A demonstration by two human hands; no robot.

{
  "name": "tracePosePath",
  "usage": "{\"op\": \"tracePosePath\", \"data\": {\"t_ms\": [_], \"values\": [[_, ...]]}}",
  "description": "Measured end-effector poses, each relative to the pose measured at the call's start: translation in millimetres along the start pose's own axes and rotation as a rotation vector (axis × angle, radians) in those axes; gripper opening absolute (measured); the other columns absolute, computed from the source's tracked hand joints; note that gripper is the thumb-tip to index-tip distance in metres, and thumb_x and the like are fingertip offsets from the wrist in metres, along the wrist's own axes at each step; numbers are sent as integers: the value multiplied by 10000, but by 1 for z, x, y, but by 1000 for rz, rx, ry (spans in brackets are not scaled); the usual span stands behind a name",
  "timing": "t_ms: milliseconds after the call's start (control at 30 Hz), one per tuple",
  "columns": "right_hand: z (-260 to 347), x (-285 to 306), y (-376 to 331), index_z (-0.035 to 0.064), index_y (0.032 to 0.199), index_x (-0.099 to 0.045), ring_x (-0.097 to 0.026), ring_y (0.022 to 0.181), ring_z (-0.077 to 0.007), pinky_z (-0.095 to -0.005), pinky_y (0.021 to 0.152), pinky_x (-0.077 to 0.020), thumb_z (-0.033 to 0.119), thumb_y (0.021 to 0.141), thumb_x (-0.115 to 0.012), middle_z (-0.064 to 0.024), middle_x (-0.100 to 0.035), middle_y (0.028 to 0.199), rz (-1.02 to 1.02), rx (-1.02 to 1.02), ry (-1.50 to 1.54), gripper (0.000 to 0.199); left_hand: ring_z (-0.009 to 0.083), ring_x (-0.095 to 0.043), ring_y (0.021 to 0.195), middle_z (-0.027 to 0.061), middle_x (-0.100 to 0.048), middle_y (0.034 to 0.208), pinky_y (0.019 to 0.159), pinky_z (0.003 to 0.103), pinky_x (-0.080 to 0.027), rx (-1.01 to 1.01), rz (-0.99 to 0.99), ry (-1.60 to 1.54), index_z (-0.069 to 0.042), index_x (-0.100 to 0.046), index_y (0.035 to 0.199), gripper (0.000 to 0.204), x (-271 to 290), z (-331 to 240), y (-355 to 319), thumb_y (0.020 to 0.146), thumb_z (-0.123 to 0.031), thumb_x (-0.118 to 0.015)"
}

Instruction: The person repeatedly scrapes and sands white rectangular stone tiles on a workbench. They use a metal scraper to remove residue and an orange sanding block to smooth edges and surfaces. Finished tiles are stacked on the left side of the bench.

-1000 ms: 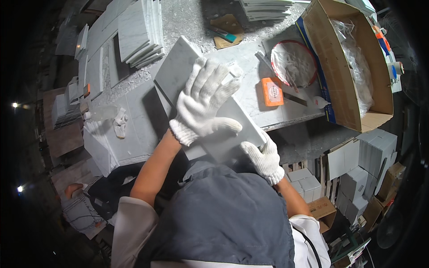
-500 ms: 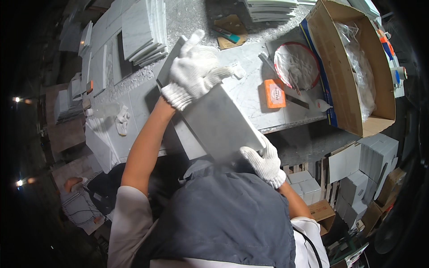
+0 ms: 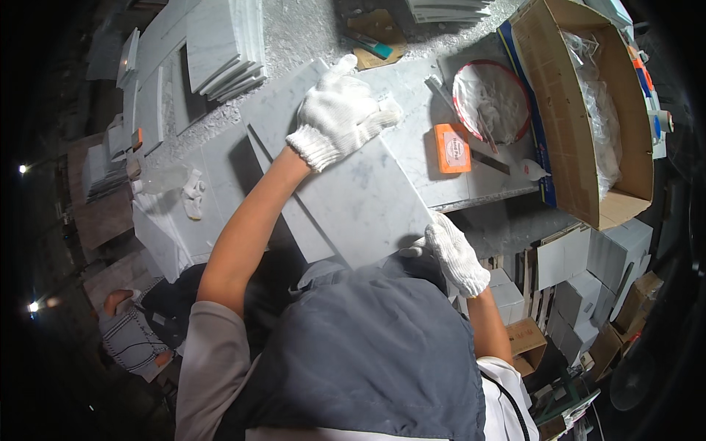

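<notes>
A white-grey marble tile [image 3: 360, 195] lies tilted across the near edge of the worktable, its veined face up. My left hand [image 3: 340, 110], in a white knit glove, lies across its far end, fingers gripping over the far right edge. My right hand [image 3: 454, 257], gloved the same way, closes round the near right corner; some of its fingers are hidden. Another marble tile [image 3: 309, 231] shows beneath the left side of this one. To the right are an orange block [image 3: 452, 148] with a pale label and a red-rimmed round bowl [image 3: 523, 88] with white residue.
A cardboard box [image 3: 544, 81] holding clear plastic stands on the right. Stacked marble tiles [image 3: 224, 48] sit at far left. A teal-handled tool [image 3: 376, 47] rests on a brown scrap. Another person [image 3: 136, 323] is at lower left; white cartons [image 3: 588, 294] stand lower right.
The tile has tipped so that its face, grey and shaded before, now looks bright and veined. My left hand has shifted slightly right, and my right hand slightly right and down.
</notes>
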State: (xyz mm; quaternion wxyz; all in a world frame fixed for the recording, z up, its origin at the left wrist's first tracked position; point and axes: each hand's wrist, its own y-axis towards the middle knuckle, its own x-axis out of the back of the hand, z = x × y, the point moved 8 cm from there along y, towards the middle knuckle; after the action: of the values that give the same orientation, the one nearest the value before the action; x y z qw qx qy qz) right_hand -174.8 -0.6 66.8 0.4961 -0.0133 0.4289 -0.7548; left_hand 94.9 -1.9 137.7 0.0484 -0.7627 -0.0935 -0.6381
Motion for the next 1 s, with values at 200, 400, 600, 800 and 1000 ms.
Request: {"op": "tracePosePath", "data": {"t_ms": [200, 400, 600, 800, 1000], "values": [[28, -1, -17, -3, 1443, -513, -589, 861, -99, -258, 771, -519, 182, 1001, -661, -55, -640, 1083, -146, 28, -66, 502, 283, -662, 1104, 62, -740, 897, 1175, 451, -364, -36, -117, 28, -229, -794, 994, 478, 3, -4, -5, 1002, -595, -487], [84, 72, -50, 94, 1428, -580, -674, 935, -133, -306, 837, -557, 242, 957, -746, -100, -673, 1270, -709, 137, -425, 521, 311, -635, 1175, 56, -749, 927, 1134, 442, -405, -22, -35, 5, -247, -794, 1014, 458, -6, 0, -5, 993, -600, -503], [108, 105, 29, 191, 1367, -603, -708, 1011, -305, -429, 835, -578, 425, 959, -690, -121, -610, 1288, -1037, 510, -1165, 478, 368, -613, 1207, 73, -741, 906, 1067, 465, -465, 27, -41, 76, -236, -798, 1001, 445, -14, 5, -7, 955, -608, -558], [135, 105, 18, 159, 1151, -712, -721, 859, -262, -384, 741, -590, 227, 959, -711, -66, -722, 1040, -1145, 780, -1280, 203, 366, -585, 1258, 70, -737, 1003, 1056, 471, -482, 26, -169, 47, -227, -795, 993, 388, -11, 5, -13, 918, -574, -638], [142, 37, 20, 41, 1223, -703, -660, 797, -95, -245, 732, -548, 20, 971, -662, -48, -723, 1045, -380, 480, -422, 256, 374, -583, 1244, 65, -732, 1096, 1102, 468, -451, 212, -518, 58, -166, -781, 983, 371, 7, 23, -25, 928, -511, -655]]}}
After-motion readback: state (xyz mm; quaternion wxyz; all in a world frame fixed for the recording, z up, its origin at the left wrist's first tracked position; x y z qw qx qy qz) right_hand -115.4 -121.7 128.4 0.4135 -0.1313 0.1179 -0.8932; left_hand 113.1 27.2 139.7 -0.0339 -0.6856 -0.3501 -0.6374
